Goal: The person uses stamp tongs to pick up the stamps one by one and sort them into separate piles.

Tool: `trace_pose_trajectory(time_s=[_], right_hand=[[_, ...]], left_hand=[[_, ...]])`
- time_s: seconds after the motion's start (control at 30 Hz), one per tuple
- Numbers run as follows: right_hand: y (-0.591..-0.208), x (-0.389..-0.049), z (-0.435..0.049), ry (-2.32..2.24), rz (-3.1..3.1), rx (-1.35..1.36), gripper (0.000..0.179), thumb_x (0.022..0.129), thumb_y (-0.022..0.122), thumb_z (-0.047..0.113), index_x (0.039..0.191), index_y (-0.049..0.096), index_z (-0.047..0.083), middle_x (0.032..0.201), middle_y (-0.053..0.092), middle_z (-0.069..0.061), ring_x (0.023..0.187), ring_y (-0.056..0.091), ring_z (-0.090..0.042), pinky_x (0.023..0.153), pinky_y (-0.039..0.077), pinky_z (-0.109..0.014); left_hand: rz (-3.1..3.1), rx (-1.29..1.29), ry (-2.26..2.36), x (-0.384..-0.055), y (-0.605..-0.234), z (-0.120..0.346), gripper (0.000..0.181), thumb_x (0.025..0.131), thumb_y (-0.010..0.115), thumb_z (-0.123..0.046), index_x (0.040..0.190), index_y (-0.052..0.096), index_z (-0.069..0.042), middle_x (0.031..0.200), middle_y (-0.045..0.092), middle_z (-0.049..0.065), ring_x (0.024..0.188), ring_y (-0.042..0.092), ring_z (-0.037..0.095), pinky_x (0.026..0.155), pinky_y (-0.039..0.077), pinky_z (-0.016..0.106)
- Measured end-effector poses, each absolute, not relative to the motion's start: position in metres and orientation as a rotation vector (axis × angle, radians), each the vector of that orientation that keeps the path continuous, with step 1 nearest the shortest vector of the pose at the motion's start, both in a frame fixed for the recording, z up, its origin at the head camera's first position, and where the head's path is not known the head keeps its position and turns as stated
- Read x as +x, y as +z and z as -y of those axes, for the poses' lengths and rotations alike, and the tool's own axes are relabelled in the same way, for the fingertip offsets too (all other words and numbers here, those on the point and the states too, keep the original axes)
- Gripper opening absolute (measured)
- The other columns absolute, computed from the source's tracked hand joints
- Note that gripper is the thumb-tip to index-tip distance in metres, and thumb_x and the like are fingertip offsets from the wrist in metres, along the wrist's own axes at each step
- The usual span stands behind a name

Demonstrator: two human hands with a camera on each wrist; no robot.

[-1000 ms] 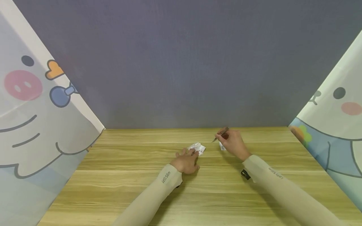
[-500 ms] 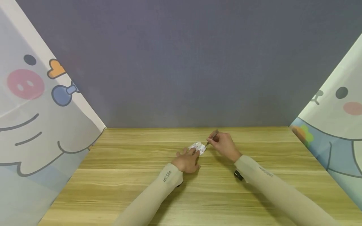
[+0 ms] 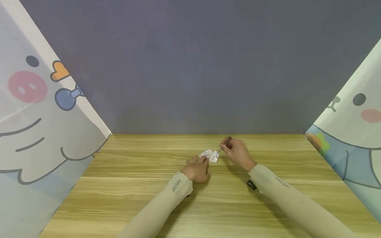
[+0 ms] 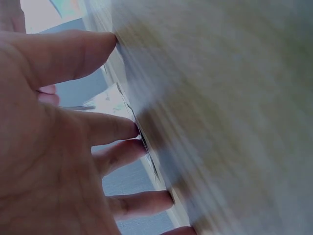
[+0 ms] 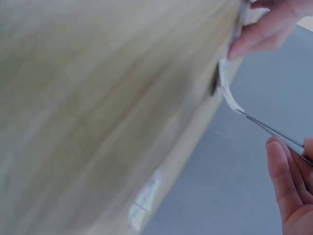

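Slim metal tweezers (image 5: 274, 131) are pinched between the thumb and fingers of my right hand (image 3: 238, 154). Their tips hold the edge of a small white printed paper piece (image 3: 215, 156), perhaps a sticker, which curves up off the table in the right wrist view. Fingertips of my left hand (image 3: 197, 170) press the left part of the white paper (image 4: 108, 102) against the table, with the fingers spread. Another white piece (image 5: 145, 198) lies on the tabletop in the right wrist view; in the head view my right hand hides it.
The wood-grain table (image 3: 134, 191) runs back to a grey upright panel (image 3: 190, 72). Cartoon-printed panels stand at the left (image 3: 35, 132) and right (image 3: 366, 132). Black wrist straps (image 3: 251, 184) show under the sleeves.
My right hand has moved left with the tweezers, from over the separate white piece to the paper under my left hand. The paper's right edge is now lifted. The left hand has stayed put.
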State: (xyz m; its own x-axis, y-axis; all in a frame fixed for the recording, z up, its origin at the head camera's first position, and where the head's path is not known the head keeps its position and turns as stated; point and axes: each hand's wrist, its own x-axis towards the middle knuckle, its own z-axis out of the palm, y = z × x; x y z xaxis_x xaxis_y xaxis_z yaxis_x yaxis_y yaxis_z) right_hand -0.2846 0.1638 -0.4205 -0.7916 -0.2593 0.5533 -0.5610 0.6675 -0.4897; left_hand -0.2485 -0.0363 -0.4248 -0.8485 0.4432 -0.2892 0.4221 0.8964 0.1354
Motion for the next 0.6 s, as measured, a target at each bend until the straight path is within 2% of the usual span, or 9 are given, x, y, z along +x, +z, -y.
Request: trace_pose_trajectory(time_s=[0.23,0.37,0.6], right_hand=[[-0.396,-0.272,-0.176,0.945,2.415,0.658,0.006,0.090,0.066,0.013,0.093,0.069,0.009,0.077,0.067,0.002,0.064,0.062,-0.011,0.057,0.052,-0.031],[-0.380,-0.265,-0.181,0.941,2.365,0.716,0.005,0.089,0.067,0.013,0.091,0.070,0.009,0.080,0.069,0.000,0.065,0.065,-0.012,0.056,0.053,-0.031],[-0.370,-0.262,-0.193,0.890,2.356,0.704,0.005,0.088,0.068,0.010,0.089,0.071,0.006,0.078,0.069,-0.001,0.062,0.065,-0.010,0.053,0.053,-0.028]], left_hand=[[-2.757,0.643,0.095,-0.248,-0.425,0.036,0.068,0.094,0.053,-0.046,0.150,0.030,-0.014,0.153,0.024,-0.001,0.135,0.023,0.027,0.101,0.029,0.056],[-2.758,0.651,0.094,-0.247,-0.424,0.036,0.068,0.094,0.053,-0.046,0.150,0.030,-0.014,0.153,0.024,-0.001,0.133,0.025,0.026,0.099,0.031,0.053],[-2.749,0.631,0.119,-0.245,-0.423,0.037,0.069,0.094,0.053,-0.045,0.150,0.028,-0.015,0.154,0.022,-0.001,0.137,0.020,0.027,0.103,0.027,0.056]])
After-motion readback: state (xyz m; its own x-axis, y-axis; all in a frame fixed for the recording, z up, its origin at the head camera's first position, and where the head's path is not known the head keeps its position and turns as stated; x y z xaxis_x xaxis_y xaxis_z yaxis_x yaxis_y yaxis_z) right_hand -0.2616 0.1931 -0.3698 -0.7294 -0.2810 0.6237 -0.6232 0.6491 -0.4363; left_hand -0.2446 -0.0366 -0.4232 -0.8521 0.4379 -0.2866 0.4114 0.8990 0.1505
